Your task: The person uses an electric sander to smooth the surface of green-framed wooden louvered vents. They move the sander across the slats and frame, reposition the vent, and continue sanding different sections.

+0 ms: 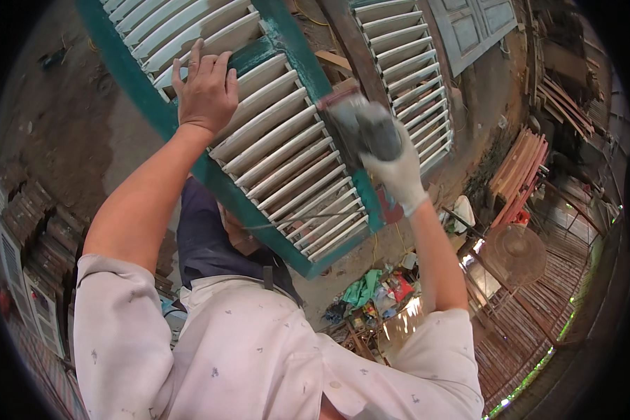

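A: Where's the shutter [281, 131]?
B: Front and centre, slanted across the view, lower end toward the person. Green frame, off-white slats.
A: Right hand [393, 169]?
B: Gloved, closed round a grey-black hand tool [379, 131]. Tool is at the shutter's right stile, reddish edge at its front. Blurred, so can't tell exact finger placement or whether it touches the wood.
A: Left hand [206, 96]?
B: Bare, palm down, fingers loosely spread over the left end of the middle rail [253, 56] and the slats beside it. Open grip, nothing clasped.
A: Surroundings?
B: Brown-framed slatted shutter [407, 61] just right. Pale grey panelled piece [472, 29] beyond it, top right. Stacked reddish wood strips [516, 173] farther right. Heap of coloured bags [372, 292] near the green shutter's lower end.
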Motion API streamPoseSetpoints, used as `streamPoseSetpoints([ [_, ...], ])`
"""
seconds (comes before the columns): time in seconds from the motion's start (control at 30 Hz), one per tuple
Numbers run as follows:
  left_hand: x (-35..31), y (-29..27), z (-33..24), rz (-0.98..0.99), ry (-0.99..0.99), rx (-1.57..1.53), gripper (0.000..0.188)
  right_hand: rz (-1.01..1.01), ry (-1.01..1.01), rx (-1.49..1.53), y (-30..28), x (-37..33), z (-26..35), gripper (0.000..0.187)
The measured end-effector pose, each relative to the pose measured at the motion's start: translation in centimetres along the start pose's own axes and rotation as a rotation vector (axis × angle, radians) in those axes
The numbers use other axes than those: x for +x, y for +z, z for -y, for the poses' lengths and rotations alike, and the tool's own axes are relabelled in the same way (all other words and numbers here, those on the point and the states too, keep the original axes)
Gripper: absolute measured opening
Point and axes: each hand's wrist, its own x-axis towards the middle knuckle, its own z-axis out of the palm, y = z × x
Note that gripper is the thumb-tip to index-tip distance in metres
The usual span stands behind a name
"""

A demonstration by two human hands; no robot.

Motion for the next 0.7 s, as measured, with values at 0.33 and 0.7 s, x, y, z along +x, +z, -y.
streamPoseSetpoints([
  [0.33, -0.1, 0.4, -0.9, -0.014, 0.017, 0.035, 0.040, -0.047, 0.087, -0.034, -2.0, -6.4, -4.4, 0.084],
  [0.7, -0.1, 1.7, 0.4, -0.027, 0.084, 0.123, 0.041, -0.106, -0.186, -0.067, 1.6, 7.8, 7.4, 0.077],
])
